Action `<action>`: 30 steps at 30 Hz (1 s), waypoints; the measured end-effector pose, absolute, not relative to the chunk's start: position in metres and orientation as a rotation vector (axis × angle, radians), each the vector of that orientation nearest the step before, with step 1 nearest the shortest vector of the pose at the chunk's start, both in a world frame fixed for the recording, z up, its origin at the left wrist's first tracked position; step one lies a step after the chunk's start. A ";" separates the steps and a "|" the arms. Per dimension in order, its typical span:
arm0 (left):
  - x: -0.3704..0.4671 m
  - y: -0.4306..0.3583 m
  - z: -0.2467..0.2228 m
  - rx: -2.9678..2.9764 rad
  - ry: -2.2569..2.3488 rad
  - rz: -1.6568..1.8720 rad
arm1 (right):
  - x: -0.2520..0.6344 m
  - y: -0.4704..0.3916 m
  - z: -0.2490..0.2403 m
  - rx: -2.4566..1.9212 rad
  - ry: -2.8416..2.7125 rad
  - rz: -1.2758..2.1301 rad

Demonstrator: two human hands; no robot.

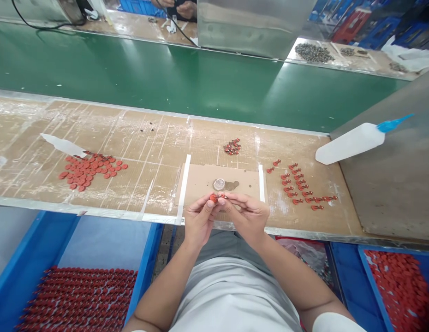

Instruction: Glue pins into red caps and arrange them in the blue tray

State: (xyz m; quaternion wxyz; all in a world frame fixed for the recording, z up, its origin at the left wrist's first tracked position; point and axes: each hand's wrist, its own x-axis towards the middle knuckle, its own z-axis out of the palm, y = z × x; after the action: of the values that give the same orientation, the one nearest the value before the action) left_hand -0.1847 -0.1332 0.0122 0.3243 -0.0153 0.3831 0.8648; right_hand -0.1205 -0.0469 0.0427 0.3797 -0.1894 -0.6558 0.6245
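Over the near edge of the bench, my left hand (pixel 199 220) pinches a small red disc (pixel 213 198) between thumb and fingers. My right hand (pixel 248 217) is closed on a small red-and-metal pin piece (pixel 222 196), which meets or nearly meets the disc; the exact contact is too small to tell. Just beyond my fingertips, a small round clear dish (pixel 219 184) rests on a cardboard sheet (pixel 197 180) beside a brown wet stain. Farther back lies a little pile of red-and-metal pin pieces (pixel 232 147). To the right, several red discs with pins (pixel 300 182) lie in loose rows.
Loose red discs (pixel 86 173) are heaped at the left. A white bottle with a blue nozzle (pixel 353 143) leans against the metal panel (pixel 390 184) at right. Blue crates (pixel 145 267) of red parts stand below the bench. Beyond the green belt (pixel 148 78), another person's hands are visible.
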 end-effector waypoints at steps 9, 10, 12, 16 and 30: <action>-0.188 -0.134 0.009 -0.076 1.017 2.274 | -0.123 -0.048 0.040 -0.471 -1.731 1.532; -0.189 -0.134 0.008 -0.076 1.022 2.273 | -0.123 -0.048 0.039 -0.473 -1.735 1.534; -0.189 -0.134 0.007 -0.078 1.037 2.268 | -0.123 -0.048 0.039 -0.480 -1.741 1.535; -0.189 -0.135 0.005 -0.077 1.045 2.261 | -0.124 -0.049 0.038 -0.501 -1.749 1.530; -0.188 -0.136 0.003 0.007 1.107 2.298 | -0.124 -0.049 0.031 -0.489 -1.707 1.629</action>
State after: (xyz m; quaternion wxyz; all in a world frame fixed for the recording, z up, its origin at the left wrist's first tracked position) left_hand -0.1884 -0.1362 0.0025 0.2909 0.0027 0.4153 0.8619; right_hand -0.1237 -0.0490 0.0312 0.3576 -0.1893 -0.6616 0.6314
